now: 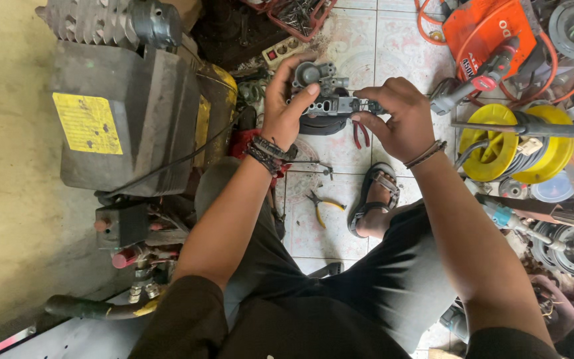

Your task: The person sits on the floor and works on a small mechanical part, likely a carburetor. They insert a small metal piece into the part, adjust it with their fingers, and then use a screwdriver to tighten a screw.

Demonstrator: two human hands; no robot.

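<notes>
Both hands hold a grey metal carburetor-like part point(327, 100) up over the tiled floor. My left hand point(286, 103) wraps around its left side, thumb up against the round top opening. My right hand point(396, 116) pinches the part's right end with fingertips. Dark bracelets sit on the left wrist, a thin band on the right. What the right fingertips press on is too small to make out.
A grey air compressor point(127, 113) with a yellow label stands at left. Yellow-handled pliers point(320, 206) and red-handled pliers point(360, 136) lie on the tiles. An orange hose reel point(486, 26), a yellow cable reel point(519, 143) and several tools crowd the right. My sandalled foot point(375, 199) rests below.
</notes>
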